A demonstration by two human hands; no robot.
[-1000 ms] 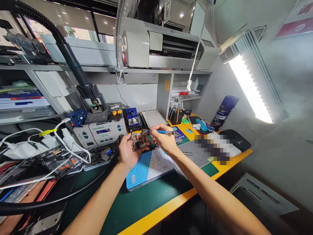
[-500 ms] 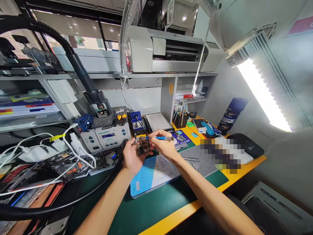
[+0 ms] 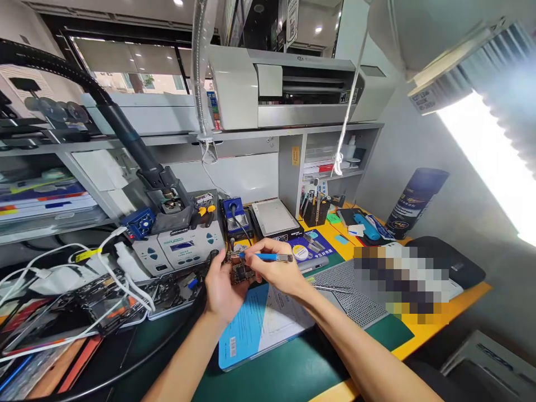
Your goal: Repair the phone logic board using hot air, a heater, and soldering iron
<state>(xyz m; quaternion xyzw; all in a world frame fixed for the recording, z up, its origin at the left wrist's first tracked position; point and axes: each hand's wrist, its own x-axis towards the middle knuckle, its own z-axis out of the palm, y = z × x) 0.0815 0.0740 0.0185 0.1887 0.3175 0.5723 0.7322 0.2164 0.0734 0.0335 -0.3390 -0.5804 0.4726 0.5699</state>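
My left hand (image 3: 223, 291) is closed on the edges of a small circuit board (image 3: 243, 273), holding it up above a blue and white booklet (image 3: 251, 321). Between the fingers of my right hand (image 3: 276, 268) is a slim blue pen-like tool (image 3: 268, 257) with a metal rear end. The tool lies nearly level, its front end over the upper part of the board. Fingers cover part of the board, and the tool's exact tip is too small to make out. Metal tweezers (image 3: 333, 288) rest to the right, on a grey perforated mat (image 3: 364, 304).
Behind the board stands a grey soldering station (image 3: 184, 245), with a blue iron stand (image 3: 235, 215) beside it. A black hose (image 3: 167, 340) crosses the left side of the green mat. White cables (image 3: 121, 279) tangle at left. A spray can (image 3: 416, 204) stands at right.
The camera view has shifted and come somewhat closer. The board has tilted in my left hand, and the blue tool has moved slightly across its upper part. Both hands keep their hold.
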